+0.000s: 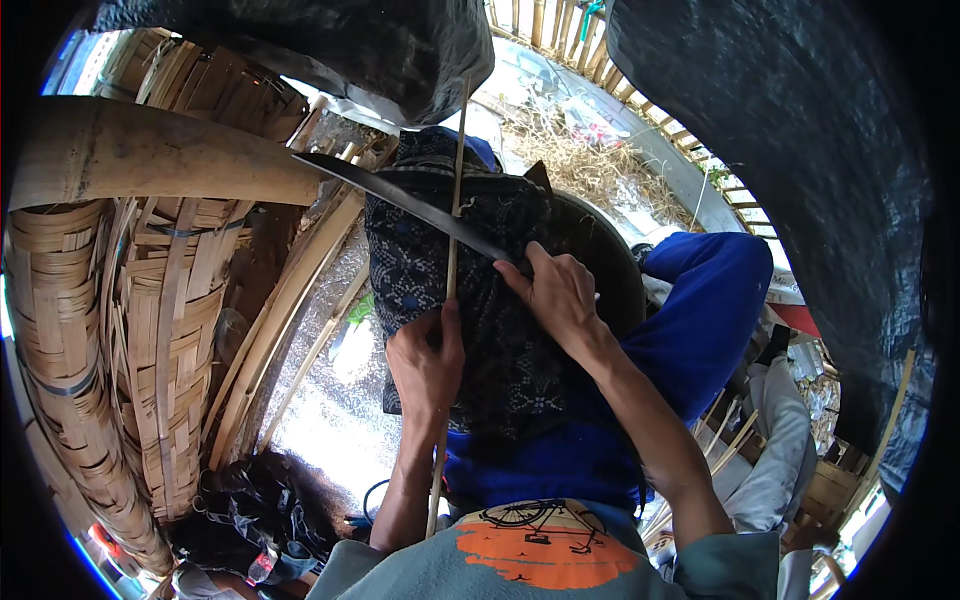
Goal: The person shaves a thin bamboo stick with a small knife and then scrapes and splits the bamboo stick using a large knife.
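A long, thin bamboo strip (458, 190) runs lengthwise over the dark patterned cloth (410, 265) spread across my lap. My left hand (425, 355) is closed around the strip, thumb pointing away from me, and its lower end passes along my forearm toward my shirt. In my right hand (560, 295) is a knife with a long curved blade (400, 200), its tip pointing to the far left. The blade crosses the strip beyond my left hand; whether it touches cannot be told. Most of the knife's handle is hidden by my fingers.
Woven bamboo panels (180, 350) and a thick bamboo pole (160, 155) stand at left. Dark plastic sheeting (780, 130) hangs at the right and overhead. Straw-like shavings (580, 150) lie ahead. Black plastic bags (265, 505) sit at lower left.
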A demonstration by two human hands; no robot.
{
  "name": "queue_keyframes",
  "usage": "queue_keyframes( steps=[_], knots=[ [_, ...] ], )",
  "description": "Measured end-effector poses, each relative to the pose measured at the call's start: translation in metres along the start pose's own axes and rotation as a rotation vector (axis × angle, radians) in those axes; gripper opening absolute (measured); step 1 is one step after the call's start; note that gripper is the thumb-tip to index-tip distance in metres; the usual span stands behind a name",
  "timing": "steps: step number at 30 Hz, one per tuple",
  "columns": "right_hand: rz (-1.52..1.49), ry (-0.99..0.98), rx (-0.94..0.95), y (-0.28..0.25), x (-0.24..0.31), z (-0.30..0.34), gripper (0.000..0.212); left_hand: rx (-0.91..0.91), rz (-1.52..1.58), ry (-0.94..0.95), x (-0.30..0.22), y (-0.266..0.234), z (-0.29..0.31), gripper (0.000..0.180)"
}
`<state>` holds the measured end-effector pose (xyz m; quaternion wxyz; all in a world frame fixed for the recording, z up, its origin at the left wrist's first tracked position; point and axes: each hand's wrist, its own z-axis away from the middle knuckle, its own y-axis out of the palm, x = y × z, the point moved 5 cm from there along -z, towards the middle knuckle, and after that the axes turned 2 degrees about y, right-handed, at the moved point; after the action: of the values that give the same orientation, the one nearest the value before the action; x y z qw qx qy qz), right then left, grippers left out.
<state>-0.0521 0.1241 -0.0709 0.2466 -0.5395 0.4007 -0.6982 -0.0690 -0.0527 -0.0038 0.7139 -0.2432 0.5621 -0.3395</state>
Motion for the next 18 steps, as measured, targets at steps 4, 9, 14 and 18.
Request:
queue_keyframes(
  steps=[4,9,14,18],
  knots=[
    [-0.054,-0.019,0.0,-0.003,0.004,-0.003,0.044,0.056,0.011,-0.07,0.01,-0.004,-0.005,0.039],
    [-0.061,-0.122,0.047,-0.019,-0.004,-0.001,0.042,0.109,0.097,-0.071,0.013,-0.001,-0.007,0.042],
    [-0.181,-0.211,0.153,-0.039,-0.009,0.018,0.034,0.179,0.059,-0.059,0.014,0.0,-0.007,0.043],
    [-0.179,-0.303,0.212,-0.045,-0.02,0.042,0.035,0.163,0.059,-0.065,0.015,0.001,-0.007,0.044]
  ],
)
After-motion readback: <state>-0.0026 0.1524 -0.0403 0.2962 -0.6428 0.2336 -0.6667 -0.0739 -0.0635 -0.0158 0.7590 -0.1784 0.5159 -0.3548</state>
